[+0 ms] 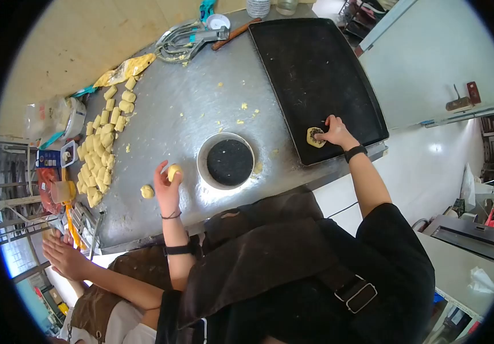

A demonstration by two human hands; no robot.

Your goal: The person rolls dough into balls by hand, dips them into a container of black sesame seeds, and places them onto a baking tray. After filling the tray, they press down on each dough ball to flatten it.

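My left hand [168,192] is closed around a small yellow dough ball [174,171], just left of a round metal pan [202,150] with black seeds [230,162] in it. Another dough ball [147,191] rests on the metal table beside that hand. At the near end of a black baking tray [321,74], a flattened dough piece topped with dark seeds [314,137] lies on the surface. My right hand [337,135] is over it, fingers apart, with a digit touching its seeded top.
Many dough pieces [96,155] are heaped on the table's left side. At the back lie a metal mixer paddle [181,41], a wooden stick [236,34] and a yellow bag [125,70]. A co-worker's hands [66,255] are at lower left.
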